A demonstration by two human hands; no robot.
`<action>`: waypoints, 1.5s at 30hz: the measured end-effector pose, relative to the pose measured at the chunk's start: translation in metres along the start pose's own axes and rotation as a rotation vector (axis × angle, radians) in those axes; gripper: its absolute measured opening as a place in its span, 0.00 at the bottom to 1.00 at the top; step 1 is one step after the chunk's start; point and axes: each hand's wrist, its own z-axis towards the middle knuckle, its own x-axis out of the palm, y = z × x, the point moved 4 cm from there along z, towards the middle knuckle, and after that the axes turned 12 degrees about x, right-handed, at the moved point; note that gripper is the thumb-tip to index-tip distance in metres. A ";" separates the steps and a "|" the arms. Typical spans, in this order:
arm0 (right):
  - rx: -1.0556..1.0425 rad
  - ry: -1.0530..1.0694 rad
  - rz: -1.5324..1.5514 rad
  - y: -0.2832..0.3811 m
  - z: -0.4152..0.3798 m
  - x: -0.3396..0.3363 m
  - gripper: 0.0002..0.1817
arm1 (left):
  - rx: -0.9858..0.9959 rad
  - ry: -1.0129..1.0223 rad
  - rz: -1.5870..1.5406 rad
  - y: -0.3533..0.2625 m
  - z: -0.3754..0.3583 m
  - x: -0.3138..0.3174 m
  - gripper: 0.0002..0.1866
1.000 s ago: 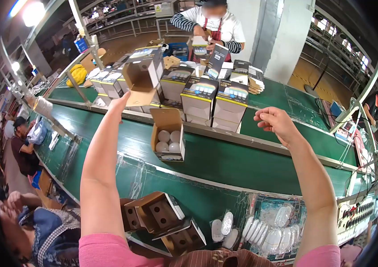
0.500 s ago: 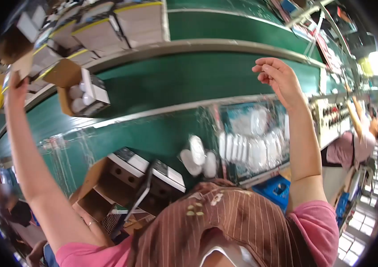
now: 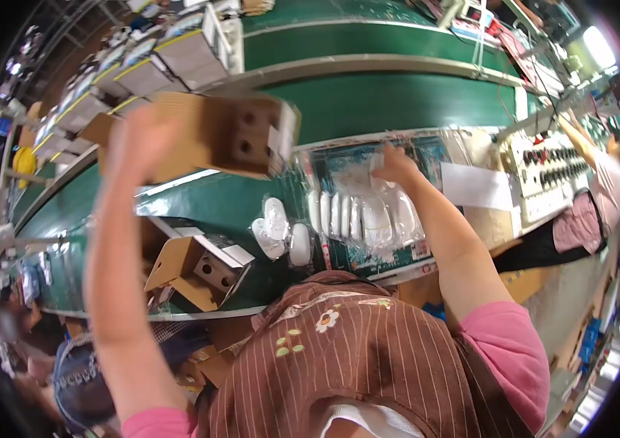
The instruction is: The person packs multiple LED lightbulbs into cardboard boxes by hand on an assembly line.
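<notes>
At ten o'clock, the blurred left hand (image 3: pixel 146 139) grips an open carton (image 3: pixel 215 135). At two o'clock, the right hand (image 3: pixel 400 168), fingers part-curled, meets plastic-wrapped white pieces (image 3: pixel 377 221) — whether it holds any cannot be told. Fetching seems underway; next calls for a sure pinch.

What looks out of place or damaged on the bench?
Three white pieces lie loose, apart from the wrapped row near the right hand. An open carton sits askew at the near edge, flap out. Probably just work in progress. No spill visible. The blurred carton in the left hand can't be judged.
</notes>
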 end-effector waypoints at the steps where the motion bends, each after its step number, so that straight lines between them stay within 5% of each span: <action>1: 0.017 0.013 0.034 -0.004 0.004 0.003 0.53 | 0.051 0.049 -0.058 -0.007 0.006 0.041 0.18; 2: 0.032 0.029 0.065 -0.008 0.009 0.003 0.51 | 0.182 0.036 0.006 -0.034 0.005 0.061 0.17; 8: -0.146 -0.096 0.463 -0.055 0.046 -0.014 0.38 | 0.022 0.190 -0.155 -0.075 -0.009 0.110 0.19; 9: -0.187 -0.161 0.537 -0.061 0.040 -0.020 0.36 | 0.107 -0.056 -0.102 -0.078 -0.014 0.102 0.19; 11: -0.268 0.054 0.992 -0.053 -0.003 -0.048 0.32 | 0.273 -0.548 0.019 -0.086 -0.041 0.091 0.22; 14: -0.388 0.327 1.440 -0.021 -0.073 -0.096 0.28 | 0.290 -0.515 -0.273 -0.136 -0.084 0.074 0.26; 15: -0.422 0.405 1.552 -0.014 -0.094 -0.104 0.27 | 0.103 -0.232 -0.773 -0.152 -0.095 0.099 0.27; 17: -0.531 0.557 1.597 0.006 -0.132 -0.109 0.26 | 0.184 -0.092 -1.482 -0.191 -0.119 0.161 0.32; 18: -0.605 0.621 1.631 0.015 -0.140 -0.099 0.26 | 0.232 -0.080 -1.230 -0.205 -0.130 0.177 0.35; 19: -0.712 0.701 1.660 0.030 -0.147 -0.085 0.25 | 0.070 0.044 -1.604 -0.217 -0.138 0.181 0.34; 21: -0.738 0.702 1.428 0.040 -0.170 -0.087 0.23 | 0.021 -0.074 -1.860 -0.226 -0.147 0.174 0.21; 23: -0.811 0.560 1.214 0.040 -0.169 -0.096 0.24 | 0.001 0.003 -1.439 -0.208 -0.150 0.166 0.13; 25: -0.968 0.043 0.891 0.036 -0.191 -0.153 0.30 | 0.156 -0.103 -0.710 -0.200 -0.155 0.119 0.13; 29: -1.327 -0.336 0.162 0.059 -0.238 -0.193 0.31 | 0.418 -0.103 -0.508 -0.189 -0.148 0.101 0.12; 32: -1.206 -0.143 -0.151 0.076 -0.215 -0.162 0.17 | 0.462 -0.016 -0.416 -0.196 -0.138 0.090 0.15; 35: -1.106 -0.125 -0.122 0.085 -0.197 -0.172 0.16 | 0.298 -0.199 -0.660 -0.179 -0.134 0.070 0.21; 36: -1.068 -0.135 -0.069 0.086 -0.188 -0.178 0.16 | 0.317 -0.467 -0.592 -0.163 -0.132 0.065 0.28; 40: -1.094 -0.288 0.091 0.115 -0.148 -0.174 0.17 | -0.192 -0.855 -0.390 -0.084 -0.113 0.099 0.37; 41: -1.111 -0.339 0.179 0.127 -0.142 -0.167 0.18 | -0.226 -0.870 -0.328 -0.063 -0.100 0.124 0.35; 42: -1.102 -0.315 0.141 0.144 -0.148 -0.166 0.19 | -0.336 -0.681 -0.555 -0.037 -0.082 0.156 0.33; 43: -1.041 -0.336 0.046 0.158 -0.147 -0.159 0.21 | -0.423 -0.481 -1.040 -0.030 -0.075 0.179 0.42; 44: -0.990 -0.315 -0.007 0.166 -0.150 -0.153 0.21 | -0.367 -0.450 -1.068 -0.003 -0.053 0.252 0.37; 45: -0.941 -0.216 -0.130 0.182 -0.146 -0.148 0.18 | -0.432 -0.493 -1.190 -0.035 -0.070 0.203 0.31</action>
